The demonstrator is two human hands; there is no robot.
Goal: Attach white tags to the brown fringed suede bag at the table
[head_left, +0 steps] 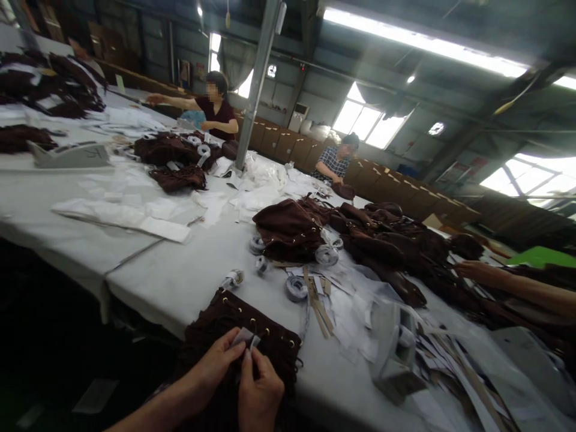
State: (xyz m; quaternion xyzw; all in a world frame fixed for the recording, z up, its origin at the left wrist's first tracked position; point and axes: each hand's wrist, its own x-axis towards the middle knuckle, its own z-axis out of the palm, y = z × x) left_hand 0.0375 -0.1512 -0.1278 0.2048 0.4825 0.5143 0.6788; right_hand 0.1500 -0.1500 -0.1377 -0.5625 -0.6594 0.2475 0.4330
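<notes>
Here both hands, left hand (215, 364) and right hand (260, 393), pinch a small grey tag (245, 337) in narrow grip over the brown bag (270, 348) on the tabletop (180, 276).

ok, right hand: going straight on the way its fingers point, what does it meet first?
Likely the pale strip that the right hand and left hand pinch; beyond it the brown bag, though depth is unclear.

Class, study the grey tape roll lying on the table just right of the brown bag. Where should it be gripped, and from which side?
Pinch the tape roll across its outer rim, from above and the left: it lies flat, and card strips crowd its right.
</notes>
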